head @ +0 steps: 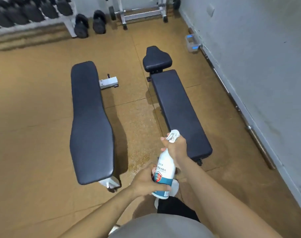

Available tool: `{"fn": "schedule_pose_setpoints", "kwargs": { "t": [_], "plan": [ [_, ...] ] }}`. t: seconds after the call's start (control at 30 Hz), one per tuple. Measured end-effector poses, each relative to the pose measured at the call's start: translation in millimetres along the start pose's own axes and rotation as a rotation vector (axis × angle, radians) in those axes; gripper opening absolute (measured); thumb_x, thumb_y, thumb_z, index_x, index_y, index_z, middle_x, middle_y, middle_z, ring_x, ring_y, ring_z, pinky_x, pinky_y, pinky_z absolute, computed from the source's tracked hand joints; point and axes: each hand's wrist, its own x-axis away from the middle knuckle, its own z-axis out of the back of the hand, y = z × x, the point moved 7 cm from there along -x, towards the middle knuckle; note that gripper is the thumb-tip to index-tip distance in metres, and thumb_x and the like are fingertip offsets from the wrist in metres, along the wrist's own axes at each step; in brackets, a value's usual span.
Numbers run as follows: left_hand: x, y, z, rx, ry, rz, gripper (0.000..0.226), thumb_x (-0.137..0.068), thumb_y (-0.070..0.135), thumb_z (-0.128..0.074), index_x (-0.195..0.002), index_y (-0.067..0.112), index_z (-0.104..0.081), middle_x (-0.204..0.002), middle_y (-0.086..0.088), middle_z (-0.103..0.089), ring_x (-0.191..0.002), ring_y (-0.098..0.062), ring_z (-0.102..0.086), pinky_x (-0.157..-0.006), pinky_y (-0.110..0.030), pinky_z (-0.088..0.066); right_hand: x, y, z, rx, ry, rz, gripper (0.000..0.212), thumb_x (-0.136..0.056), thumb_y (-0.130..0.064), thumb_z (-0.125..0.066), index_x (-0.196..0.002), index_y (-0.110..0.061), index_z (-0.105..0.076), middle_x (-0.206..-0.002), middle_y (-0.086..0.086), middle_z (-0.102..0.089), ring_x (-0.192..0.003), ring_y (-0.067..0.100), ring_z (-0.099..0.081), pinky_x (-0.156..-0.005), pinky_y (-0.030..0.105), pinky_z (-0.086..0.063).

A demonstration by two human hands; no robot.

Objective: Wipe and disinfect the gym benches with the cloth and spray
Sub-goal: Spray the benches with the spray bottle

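Note:
Two black padded benches stand side by side on the tan floor: a long flat left bench point(90, 121) and a right bench point(179, 112) with a separate seat pad at its far end. I hold a white spray bottle point(163, 170) with a blue label in front of me, between the near ends of the benches. My left hand point(146, 183) grips the bottle's lower body. My right hand point(175, 146) is wrapped around the neck and trigger head, which points toward the right bench. No cloth is visible.
A dumbbell rack point(31, 12) lines the far left, with two dumbbells point(89, 24) on the floor beside it. A white rack frame point(139, 12) stands at the back. A barbell point(240, 110) and a small clear box point(191, 42) lie along the right wall.

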Motion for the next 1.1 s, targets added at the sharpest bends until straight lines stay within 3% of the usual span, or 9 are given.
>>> {"fn": "schedule_pose_setpoints", "kwargs": {
  "t": [0.13,0.23,0.3,0.43,0.5,0.7,0.87,0.97,1.1],
  "plan": [
    [60,-68,27,0.088,0.16,0.006,0.075,-0.055,0.058,-0.095,-0.114,0.031,-0.057,-0.109,0.017,-0.073,-0.099,-0.002,-0.072,-0.091,-0.037,-0.062,48,15,-82,0.162,-0.128,0.024,0.024,-0.088,-0.021,-0.08,-0.081,-0.01,-0.06,-0.066,0.011,-0.067,-0.048,0.022,-0.066,-0.051,0.031,-0.053],
    [112,-121,43,0.197,0.258,0.034,0.068,-0.057,0.049,-0.096,-0.109,0.033,-0.057,-0.105,0.016,-0.074,-0.094,-0.003,-0.073,-0.089,-0.036,-0.063,96,29,-143,0.222,-0.203,0.063,0.021,-0.089,-0.018,-0.078,-0.085,-0.009,-0.06,-0.074,0.013,-0.069,-0.047,0.018,-0.066,-0.042,0.023,-0.047],
    [147,-155,51,0.234,0.297,0.045,0.072,-0.053,0.055,-0.093,-0.112,0.036,-0.057,-0.107,0.017,-0.073,-0.096,-0.004,-0.072,-0.087,-0.035,-0.064,132,42,-179,0.222,-0.236,0.072,0.017,-0.089,-0.013,-0.078,-0.088,-0.01,-0.061,-0.075,0.011,-0.067,-0.046,0.016,-0.065,-0.041,0.022,-0.047],
    [210,-219,64,0.313,0.381,0.033,0.079,-0.045,0.06,-0.095,-0.112,0.035,-0.06,-0.105,0.014,-0.075,-0.095,-0.007,-0.074,-0.086,-0.045,-0.063,194,73,-233,0.239,-0.22,0.122,0.02,-0.088,-0.011,-0.078,-0.082,-0.01,-0.059,-0.064,0.006,-0.064,-0.045,0.018,-0.064,-0.044,0.026,-0.049],
    [238,-242,71,0.314,0.41,0.013,0.076,-0.049,0.059,-0.095,-0.11,0.032,-0.06,-0.105,0.014,-0.074,-0.097,-0.009,-0.073,-0.085,-0.046,-0.063,217,87,-254,0.249,-0.191,0.136,0.024,-0.089,-0.012,-0.077,-0.075,-0.01,-0.057,-0.056,0.005,-0.062,-0.05,0.025,-0.064,-0.053,0.035,-0.053],
    [289,-285,89,0.294,0.445,0.029,0.077,-0.047,0.059,-0.094,-0.112,0.039,-0.056,-0.102,0.022,-0.071,-0.093,0.002,-0.069,-0.084,-0.034,-0.063,268,111,-303,0.248,-0.169,0.128,0.024,-0.085,-0.013,-0.082,-0.098,-0.003,-0.065,-0.081,0.012,-0.072,-0.05,0.019,-0.068,-0.063,0.045,-0.061],
    [304,-296,111,0.265,0.459,-0.002,0.067,-0.05,0.052,-0.09,-0.107,0.038,-0.057,-0.099,0.018,-0.072,-0.089,-0.001,-0.069,-0.084,-0.04,-0.062,277,113,-323,0.267,-0.092,0.114,0.023,-0.085,-0.018,-0.082,-0.084,-0.007,-0.063,-0.078,0.015,-0.073,-0.051,0.023,-0.067,-0.057,0.038,-0.057],
    [307,-307,125,0.304,0.479,-0.002,0.069,-0.046,0.054,-0.088,-0.108,0.036,-0.062,-0.097,0.019,-0.074,-0.089,-0.002,-0.071,-0.085,-0.043,-0.062,278,112,-340,0.272,-0.124,0.104,0.022,-0.085,-0.019,-0.082,-0.087,-0.01,-0.062,-0.076,0.01,-0.071,-0.047,0.018,-0.067,-0.051,0.028,-0.052],
    [303,-311,147,0.285,0.507,0.03,0.067,-0.044,0.058,-0.085,-0.102,0.033,-0.061,-0.094,0.019,-0.073,-0.087,-0.002,-0.07,-0.081,-0.039,-0.061,267,106,-365,0.222,-0.174,0.091,0.021,-0.085,-0.014,-0.081,-0.089,-0.013,-0.061,-0.081,0.008,-0.07,-0.049,0.02,-0.066,-0.053,0.029,-0.053]
  ]
}}
